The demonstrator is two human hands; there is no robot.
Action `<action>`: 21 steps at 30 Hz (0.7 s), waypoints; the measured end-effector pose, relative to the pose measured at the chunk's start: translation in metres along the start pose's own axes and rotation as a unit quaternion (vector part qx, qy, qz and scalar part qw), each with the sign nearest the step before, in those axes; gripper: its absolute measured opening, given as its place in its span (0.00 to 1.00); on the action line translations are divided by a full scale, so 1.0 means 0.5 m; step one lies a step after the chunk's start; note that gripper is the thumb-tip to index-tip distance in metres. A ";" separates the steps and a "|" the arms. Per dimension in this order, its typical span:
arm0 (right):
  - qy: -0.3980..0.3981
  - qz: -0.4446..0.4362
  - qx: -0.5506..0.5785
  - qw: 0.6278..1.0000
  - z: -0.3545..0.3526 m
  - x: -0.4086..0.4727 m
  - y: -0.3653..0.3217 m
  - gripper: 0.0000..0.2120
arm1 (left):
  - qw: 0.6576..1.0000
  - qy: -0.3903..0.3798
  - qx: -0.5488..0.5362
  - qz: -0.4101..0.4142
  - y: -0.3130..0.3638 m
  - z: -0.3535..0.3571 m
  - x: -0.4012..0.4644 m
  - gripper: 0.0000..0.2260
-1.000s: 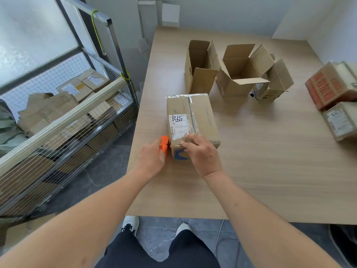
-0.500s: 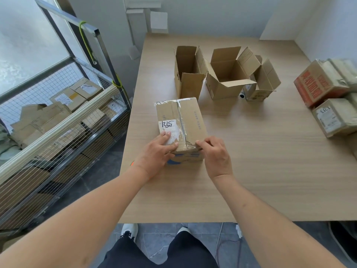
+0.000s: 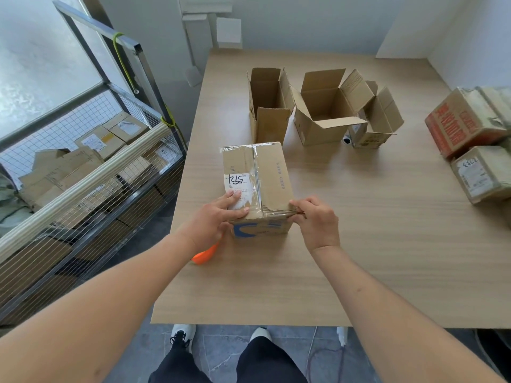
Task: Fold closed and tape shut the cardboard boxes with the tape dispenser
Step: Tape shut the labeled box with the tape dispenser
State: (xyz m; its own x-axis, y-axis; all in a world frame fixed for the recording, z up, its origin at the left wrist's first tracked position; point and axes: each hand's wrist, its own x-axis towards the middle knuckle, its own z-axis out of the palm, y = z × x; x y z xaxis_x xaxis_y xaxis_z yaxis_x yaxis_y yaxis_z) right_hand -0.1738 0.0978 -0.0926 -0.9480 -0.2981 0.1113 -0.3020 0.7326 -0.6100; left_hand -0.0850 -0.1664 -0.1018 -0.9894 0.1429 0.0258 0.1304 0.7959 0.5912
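Closed cardboard box sits on the desk, near the front edge, left of centre. Clear tape runs along its top seam; a white label with handwritten marks is on the left half of the top.

Left hand: fingers extended flat over the label and the near top edge, pressing down; grip not curled around anything. Just below this hand and wrist an orange part of the tape dispenser shows on the desk, mostly hidden by the hand; cannot tell whether the hand touches it.

Right hand: at the box's near right corner, thumb and forefinger pinching at the top edge there. Whether it is tape or cardboard being pinched cannot be told.

Farther back on the desk: three open boxes in a row, flaps up — a tall narrow one, a wider one, and a smaller one touching the wider one's right side. At the right edge, a red-printed box and a labelled box nearer.

Left of the desk: wire cage holding more cardboard boxes.
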 end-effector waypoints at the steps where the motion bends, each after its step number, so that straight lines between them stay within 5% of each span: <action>1: 0.018 0.011 -0.012 1.000 0.006 -0.004 -0.003 0.15 | 1.000 0.002 -0.002 -0.008 0.002 0.001 0.002 0.27; 11: 0.016 -0.062 -0.033 0.997 -0.018 -0.018 0.030 0.14 | 0.998 -0.004 -0.027 -0.058 0.051 -0.008 0.022 0.27; 14: 0.011 -0.027 -0.015 0.999 -0.022 -0.014 0.024 0.08 | 0.997 0.000 -0.036 -0.066 0.067 -0.006 0.029 0.27; 21: -0.004 0.070 -0.059 0.996 -0.005 -0.002 -0.020 0.14 | 0.997 -0.007 -0.047 -0.057 0.053 -0.001 0.027 0.26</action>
State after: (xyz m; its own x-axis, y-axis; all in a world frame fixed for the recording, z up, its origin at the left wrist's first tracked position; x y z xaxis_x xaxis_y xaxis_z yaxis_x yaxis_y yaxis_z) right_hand -0.1703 0.0922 -0.0846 -0.9810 -0.1922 0.0256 -0.1770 0.8338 -0.5229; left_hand -0.0948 -0.1434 -0.0854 -0.9963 0.0630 -0.0578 0.0089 0.7493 0.6621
